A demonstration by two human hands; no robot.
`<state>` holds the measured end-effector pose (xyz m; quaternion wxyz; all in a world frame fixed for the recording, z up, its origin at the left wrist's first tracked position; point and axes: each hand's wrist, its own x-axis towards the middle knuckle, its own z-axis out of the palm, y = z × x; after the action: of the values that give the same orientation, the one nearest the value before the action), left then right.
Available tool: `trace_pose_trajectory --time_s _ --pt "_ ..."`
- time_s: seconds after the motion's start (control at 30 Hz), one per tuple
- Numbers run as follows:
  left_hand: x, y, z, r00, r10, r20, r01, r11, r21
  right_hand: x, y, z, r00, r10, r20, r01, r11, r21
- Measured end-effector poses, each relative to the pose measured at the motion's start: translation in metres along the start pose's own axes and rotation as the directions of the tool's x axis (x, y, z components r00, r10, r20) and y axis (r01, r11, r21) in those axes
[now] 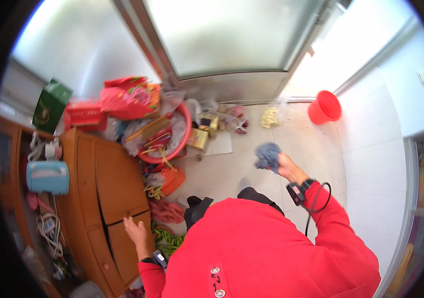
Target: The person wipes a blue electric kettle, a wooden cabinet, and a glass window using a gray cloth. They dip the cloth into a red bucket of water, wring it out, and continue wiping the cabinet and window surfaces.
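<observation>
A crumpled grey-blue cloth [267, 156] is held out over the floor in my right hand [286, 167], its edge blurred. My left hand [136, 230] holds nothing, and its fingers are spread. It is over the front of an orange-brown wooden cabinet [120, 178], close to the gap between two door panels; whether the fingertips touch the wood I cannot tell. Each wrist wears a strapped device, and a black cable loops from the right one.
A red plastic bucket [324, 108] stands by the white wall. Bags and boxes crowd a red basin [187, 130] beside the cabinet. Green vegetables [169, 240] lie low by my left leg. A frosted glass door [226, 41] stands ahead. A light blue appliance [48, 177] sits far left.
</observation>
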<state>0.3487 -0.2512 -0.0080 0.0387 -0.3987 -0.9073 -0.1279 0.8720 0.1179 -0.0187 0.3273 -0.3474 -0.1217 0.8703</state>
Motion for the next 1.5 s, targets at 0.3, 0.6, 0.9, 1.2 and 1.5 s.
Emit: trace_pose_trajectory --time_s 0.3,0.6,0.9,1.2,1.5 --pt "-0.037 0.017 0.147 0.419 0.061 0.906 -0.225 0.974 0.038 -0.231 0.028 -0.300 0.337 -0.386 -0.859 0.483 0.854 -0.194" --pt "0.110 0.222 0.145 0.404 0.251 0.880 -0.411 0.909 -0.070 -0.206 0.023 -0.256 0.612 -0.255 -0.749 0.654 0.697 0.296" --pt "0.141 0.408 0.226 0.386 0.339 0.858 -0.097 0.940 -0.328 -0.115 -0.230 -0.261 0.611 -0.449 -0.653 0.705 0.683 0.189" --pt "0.212 0.533 0.244 0.397 0.388 0.831 -0.130 0.921 -0.368 -0.037 -0.449 -0.363 0.361 -0.349 -0.865 0.701 0.713 0.004" --pt "0.200 0.621 0.262 0.395 0.271 0.878 -0.065 0.961 -0.268 -0.044 -0.393 -0.434 0.442 -0.163 -0.882 0.368 0.930 0.013"
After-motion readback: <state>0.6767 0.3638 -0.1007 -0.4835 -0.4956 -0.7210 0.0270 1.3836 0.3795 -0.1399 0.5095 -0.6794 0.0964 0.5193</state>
